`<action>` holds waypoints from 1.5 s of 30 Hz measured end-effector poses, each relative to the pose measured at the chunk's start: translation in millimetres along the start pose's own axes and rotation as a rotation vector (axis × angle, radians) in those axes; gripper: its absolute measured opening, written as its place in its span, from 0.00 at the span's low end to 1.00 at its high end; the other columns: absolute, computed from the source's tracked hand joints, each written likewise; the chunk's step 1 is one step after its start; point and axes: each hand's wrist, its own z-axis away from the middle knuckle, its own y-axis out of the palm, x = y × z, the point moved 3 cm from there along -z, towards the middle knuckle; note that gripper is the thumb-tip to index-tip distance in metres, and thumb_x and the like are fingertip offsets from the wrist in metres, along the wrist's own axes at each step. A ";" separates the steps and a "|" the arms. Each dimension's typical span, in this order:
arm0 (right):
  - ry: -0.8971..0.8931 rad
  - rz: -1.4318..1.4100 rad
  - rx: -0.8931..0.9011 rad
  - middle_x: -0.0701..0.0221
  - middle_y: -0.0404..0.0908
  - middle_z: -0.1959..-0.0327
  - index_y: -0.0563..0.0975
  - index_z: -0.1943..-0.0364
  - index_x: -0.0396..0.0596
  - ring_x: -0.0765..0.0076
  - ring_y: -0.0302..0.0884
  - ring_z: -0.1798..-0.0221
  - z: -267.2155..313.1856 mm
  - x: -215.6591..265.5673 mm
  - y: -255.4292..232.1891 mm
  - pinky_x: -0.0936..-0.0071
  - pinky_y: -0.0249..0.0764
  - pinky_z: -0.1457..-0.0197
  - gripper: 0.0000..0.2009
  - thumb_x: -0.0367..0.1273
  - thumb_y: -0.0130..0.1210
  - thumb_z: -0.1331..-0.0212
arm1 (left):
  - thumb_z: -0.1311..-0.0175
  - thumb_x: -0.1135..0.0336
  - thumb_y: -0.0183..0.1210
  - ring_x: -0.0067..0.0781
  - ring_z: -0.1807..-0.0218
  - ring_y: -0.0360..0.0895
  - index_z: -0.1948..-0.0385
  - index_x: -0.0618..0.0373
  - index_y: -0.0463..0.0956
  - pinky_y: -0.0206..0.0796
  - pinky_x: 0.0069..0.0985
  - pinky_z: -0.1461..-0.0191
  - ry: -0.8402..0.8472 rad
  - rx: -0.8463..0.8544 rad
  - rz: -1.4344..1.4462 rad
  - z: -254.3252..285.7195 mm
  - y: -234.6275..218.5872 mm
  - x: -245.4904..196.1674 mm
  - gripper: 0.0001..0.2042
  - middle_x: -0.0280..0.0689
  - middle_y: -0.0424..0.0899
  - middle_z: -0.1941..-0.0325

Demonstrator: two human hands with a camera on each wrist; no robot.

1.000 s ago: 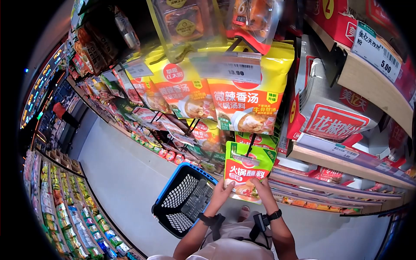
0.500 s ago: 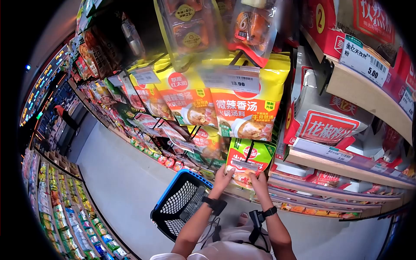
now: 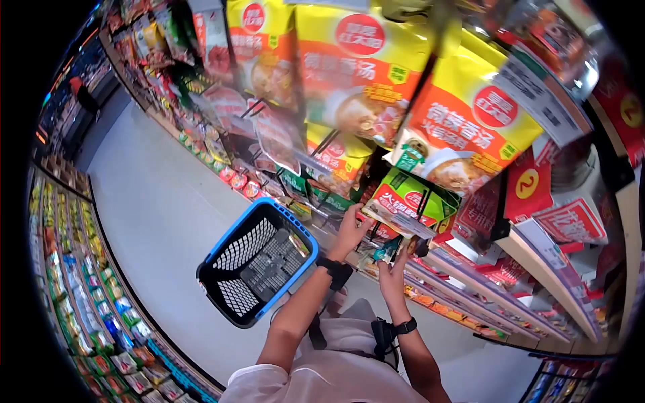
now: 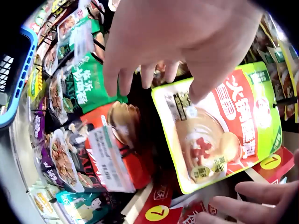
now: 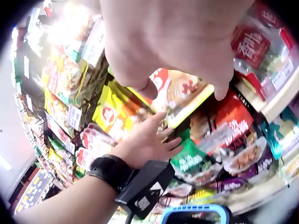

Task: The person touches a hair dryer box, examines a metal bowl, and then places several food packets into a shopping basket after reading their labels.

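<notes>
A green, red and white hot pot dipping sauce packet (image 3: pixel 407 201) hangs on a shelf hook, tilted in the head view. My left hand (image 3: pixel 351 234) is at its lower left corner; in the left wrist view the thumb overlaps the packet's (image 4: pixel 215 135) edge. In the right wrist view the same left hand (image 5: pixel 147 142) has its fingers spread beside the packet (image 5: pixel 184 91). Below the packet is my right hand (image 3: pixel 395 272); the left wrist view shows this right hand (image 4: pixel 252 205) with straight, parted fingers near the packet's side.
Large yellow and orange soup base bags (image 3: pixel 363 74) hang above. A black shopping basket with a blue rim (image 3: pixel 222 225) stands on the floor at left. Shelf edges with price labels (image 3: pixel 537 245) run down the right. Green and red sauce pouches (image 4: pixel 93 84) hang nearby.
Both hands pinched the packet's lower part earlier; now their fingers are loosened and apart at its edges. The head view has turned and come closer, and the packet looks more tilted.
</notes>
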 end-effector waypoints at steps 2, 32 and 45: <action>0.244 -0.183 0.209 0.49 0.55 0.32 0.44 0.31 0.39 0.54 0.58 0.32 4.0 -25.1 24.4 0.66 0.55 0.31 0.38 0.35 0.51 0.41 | 0.38 0.59 0.58 0.39 0.54 0.76 0.50 0.61 0.68 0.66 0.30 0.48 -0.088 -0.033 0.037 18.9 -30.3 29.4 0.20 0.45 0.78 0.55; 0.167 1.096 1.006 0.52 0.77 0.74 0.76 0.72 0.39 0.44 0.75 0.69 -53.7 -438.4 506.0 0.56 0.70 0.66 0.15 0.38 0.48 0.42 | 0.43 0.80 0.53 0.42 0.47 0.67 0.45 0.64 0.64 0.55 0.32 0.39 -0.994 -0.856 -0.799 409.5 -442.5 322.4 0.21 0.47 0.66 0.47; -0.375 0.443 1.268 0.55 0.75 0.46 0.73 0.75 0.34 0.41 0.64 0.37 28.8 82.6 395.3 0.60 0.69 0.42 0.05 0.22 0.57 0.55 | 0.55 0.63 0.69 0.59 0.28 0.45 0.32 0.64 0.39 0.40 0.44 0.27 -0.521 -0.326 -0.363 192.7 -435.8 157.9 0.51 0.58 0.43 0.28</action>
